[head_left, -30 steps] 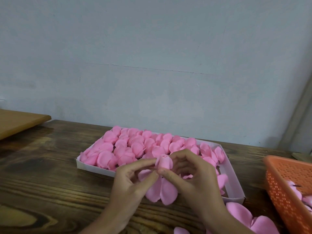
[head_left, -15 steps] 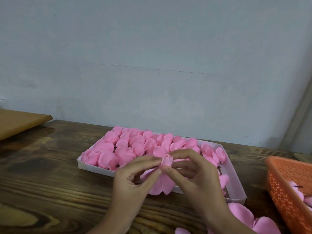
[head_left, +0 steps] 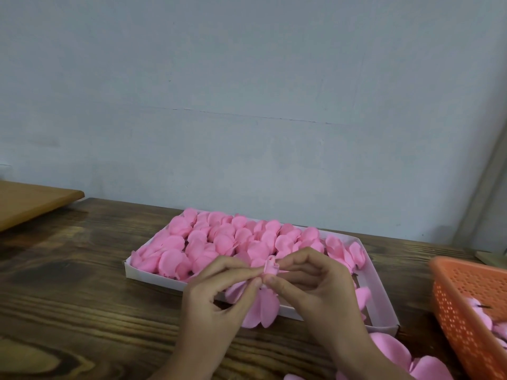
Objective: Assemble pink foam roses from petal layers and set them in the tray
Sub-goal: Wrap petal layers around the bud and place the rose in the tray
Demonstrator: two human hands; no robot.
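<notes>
A white shallow tray (head_left: 153, 274) on the wooden table holds several finished pink foam roses (head_left: 219, 239). Just in front of the tray, both hands hold one rose being built (head_left: 264, 304): a rolled bud on top, loose petals hanging below. My left hand (head_left: 219, 300) pinches the petals under the bud with thumb and forefinger. My right hand (head_left: 315, 283) pinches the same spot from the right, its fingers curled around the bud. The rose's middle is hidden by my fingers.
An orange perforated basket (head_left: 461, 303) with pink pieces stands at the right edge. Loose pink petal layers (head_left: 395, 352) lie on the table near my right forearm. A light wooden board (head_left: 30, 200) sits at far left. A grey wall rises behind the table.
My fingers have closed tighter under the bud, gathering the petals toward it. The hanging petals look more bunched. The tray and basket stay put.
</notes>
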